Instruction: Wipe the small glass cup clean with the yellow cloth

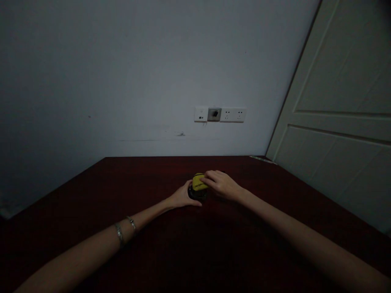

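Note:
A small dark object, perhaps a glass jar (198, 195), stands on the dark red tabletop (189, 244). My left hand (182, 196) is wrapped round its left side, with the thumb along the near side. Over its top lies a yellow piece with dark lines, like a cloth or sponge (198, 182). My right hand (221, 184) pinches this yellow piece from the right, fingers closed on it. Dim light and the yellow piece hide most of the dark object's top, so its exact kind is unclear.
Behind the table rises a pale wall (152, 73) with a row of sockets and switches (232, 115). To the right is a panelled white door (342, 93). A thin pale strip (263, 160) lies at the table's far right corner.

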A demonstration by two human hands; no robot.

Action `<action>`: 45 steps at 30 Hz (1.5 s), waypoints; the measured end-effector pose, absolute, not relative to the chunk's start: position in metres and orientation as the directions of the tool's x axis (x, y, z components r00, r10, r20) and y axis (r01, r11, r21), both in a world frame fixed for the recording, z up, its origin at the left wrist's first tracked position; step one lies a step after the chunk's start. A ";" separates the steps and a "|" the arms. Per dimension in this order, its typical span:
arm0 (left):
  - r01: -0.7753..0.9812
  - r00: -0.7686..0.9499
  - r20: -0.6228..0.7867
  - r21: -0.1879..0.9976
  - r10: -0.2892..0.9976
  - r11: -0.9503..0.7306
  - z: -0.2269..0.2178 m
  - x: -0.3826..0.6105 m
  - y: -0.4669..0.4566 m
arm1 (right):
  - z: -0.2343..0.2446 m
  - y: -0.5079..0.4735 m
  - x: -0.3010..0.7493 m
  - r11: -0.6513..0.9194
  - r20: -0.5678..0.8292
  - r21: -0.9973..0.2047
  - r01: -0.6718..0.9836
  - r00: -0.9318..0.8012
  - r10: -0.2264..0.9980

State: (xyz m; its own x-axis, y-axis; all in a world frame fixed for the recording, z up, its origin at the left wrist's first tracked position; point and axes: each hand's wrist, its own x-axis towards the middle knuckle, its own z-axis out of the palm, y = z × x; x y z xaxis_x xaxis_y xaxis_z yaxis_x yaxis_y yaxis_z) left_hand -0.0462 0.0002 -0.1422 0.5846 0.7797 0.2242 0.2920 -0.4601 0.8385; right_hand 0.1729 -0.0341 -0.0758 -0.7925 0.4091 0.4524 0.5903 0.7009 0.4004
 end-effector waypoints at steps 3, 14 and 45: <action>0.347 0.561 0.217 0.815 0.799 -0.465 -0.143 -0.047 0.001 | -0.077 -0.032 0.175 0.683 0.507 0.348 0.643 -0.742 0.439; 0.389 0.518 0.169 0.827 0.838 -0.407 -0.143 -0.050 0.004 | -0.071 -0.033 0.182 0.701 0.593 0.194 0.686 -0.651 0.473; 0.162 0.277 0.563 0.771 0.779 -0.616 -0.100 -0.009 0.010 | -0.005 -0.010 0.179 0.826 0.080 0.536 0.174 -0.985 0.155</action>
State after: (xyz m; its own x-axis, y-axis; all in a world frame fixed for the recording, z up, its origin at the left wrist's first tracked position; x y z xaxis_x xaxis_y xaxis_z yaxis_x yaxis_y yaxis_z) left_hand -0.0092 0.0096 -0.1004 0.2773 0.7785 0.5631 0.1620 -0.6155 0.7713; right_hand 0.1791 -0.0104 -0.0047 -0.9846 0.1552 0.0804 0.1740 0.8260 0.5362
